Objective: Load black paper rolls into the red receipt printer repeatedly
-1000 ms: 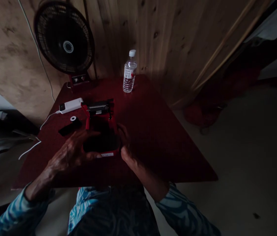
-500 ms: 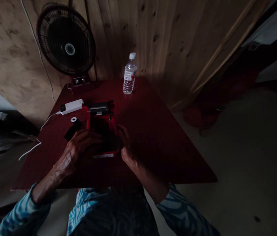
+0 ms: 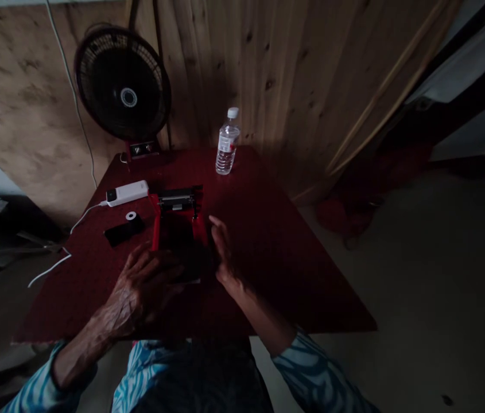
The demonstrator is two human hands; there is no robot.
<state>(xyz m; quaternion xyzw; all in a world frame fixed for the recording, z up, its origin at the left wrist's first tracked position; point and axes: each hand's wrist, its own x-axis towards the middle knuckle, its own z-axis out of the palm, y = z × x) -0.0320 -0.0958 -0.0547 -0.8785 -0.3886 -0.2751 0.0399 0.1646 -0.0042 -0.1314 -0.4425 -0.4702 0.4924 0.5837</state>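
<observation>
2 hands (image 3: 225, 255) bracket the red device (image 3: 177, 229), left hand (image 3: 139, 282) palm-down.

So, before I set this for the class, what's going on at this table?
Someone has both hands at a red and black device on the dark red table. The left hand lies over its near left part; the right hand is open along its right side, contact too dark to tell. Farther back stand a fan and a bottle.

A red-sided device (image 3: 182, 235), black bar (image 3: 177, 201) across its far end, lies on the table (image 3: 276, 252)
</observation>
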